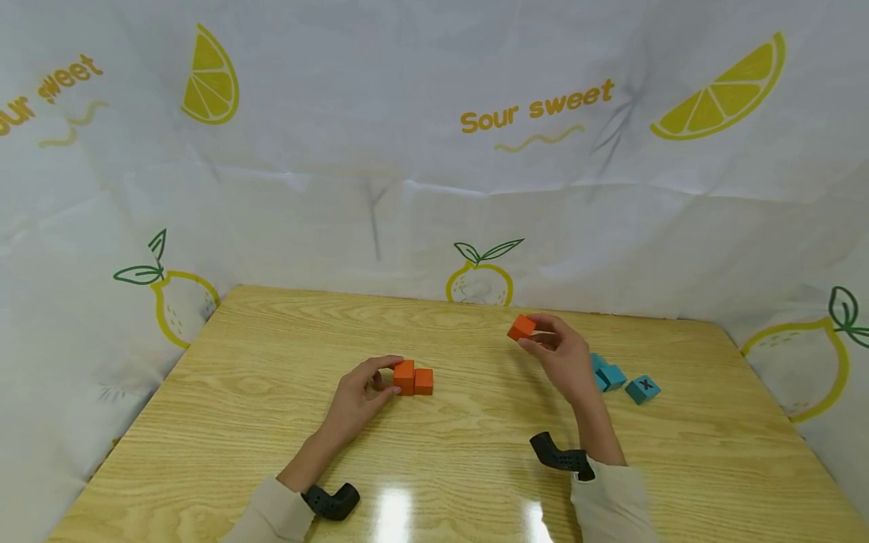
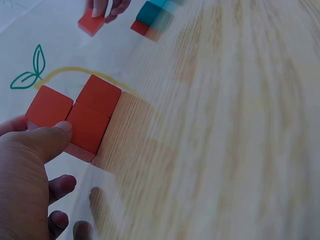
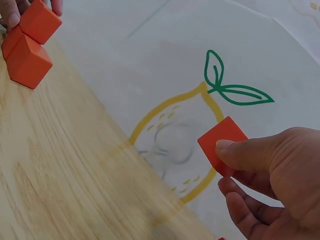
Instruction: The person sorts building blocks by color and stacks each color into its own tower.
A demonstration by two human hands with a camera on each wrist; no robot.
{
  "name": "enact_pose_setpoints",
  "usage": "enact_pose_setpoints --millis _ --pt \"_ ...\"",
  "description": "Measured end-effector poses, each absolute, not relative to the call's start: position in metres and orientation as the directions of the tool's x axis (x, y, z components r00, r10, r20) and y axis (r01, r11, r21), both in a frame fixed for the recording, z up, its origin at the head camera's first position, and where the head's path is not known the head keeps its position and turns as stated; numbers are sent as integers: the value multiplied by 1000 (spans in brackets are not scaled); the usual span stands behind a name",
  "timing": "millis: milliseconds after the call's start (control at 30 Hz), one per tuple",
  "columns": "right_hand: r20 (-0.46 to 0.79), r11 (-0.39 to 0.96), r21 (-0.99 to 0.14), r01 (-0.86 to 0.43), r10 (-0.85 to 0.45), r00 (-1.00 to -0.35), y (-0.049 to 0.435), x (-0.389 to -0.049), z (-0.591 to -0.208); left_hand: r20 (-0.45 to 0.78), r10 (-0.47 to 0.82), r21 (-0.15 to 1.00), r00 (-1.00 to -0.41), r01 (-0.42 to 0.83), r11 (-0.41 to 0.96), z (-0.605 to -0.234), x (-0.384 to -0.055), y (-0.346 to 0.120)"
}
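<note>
My left hand (image 1: 360, 396) pinches the upper cube of a small orange stack (image 1: 403, 378) between thumb and fingers. Against the stack's right side sits another orange cube (image 1: 424, 381) on the table. In the left wrist view the raised orange cube (image 2: 49, 106) lies under the thumb, with two orange cubes (image 2: 98, 93) side by side below it. Farther right, my right hand (image 1: 562, 362) holds a single orange cube (image 1: 521, 328) up in the air by thumb and fingertips. The right wrist view shows that cube (image 3: 225, 142) tilted, with the thumb across one face.
Several blue cubes (image 1: 612, 377) lie right of the right hand, partly hidden by it; one blue cube (image 1: 643, 390) bears a dark X. The left wrist view shows one more orange cube (image 2: 139, 27) beside them. A lemon-print cloth (image 1: 407, 226) hangs behind the wooden table (image 1: 462, 467).
</note>
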State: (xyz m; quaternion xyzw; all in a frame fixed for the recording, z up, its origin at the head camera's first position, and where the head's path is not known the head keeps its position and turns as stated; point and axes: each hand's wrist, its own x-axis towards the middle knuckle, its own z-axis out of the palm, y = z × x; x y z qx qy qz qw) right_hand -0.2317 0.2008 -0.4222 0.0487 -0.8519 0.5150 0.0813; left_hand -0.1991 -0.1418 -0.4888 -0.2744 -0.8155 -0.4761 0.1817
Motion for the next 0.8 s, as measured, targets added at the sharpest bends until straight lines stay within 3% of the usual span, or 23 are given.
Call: enact_pose_setpoints --millis 800 --pt "200 453 -861 -229 -111 -973 169 -230 -423 552 273 680 -788 614 401 -487 -199 -142"
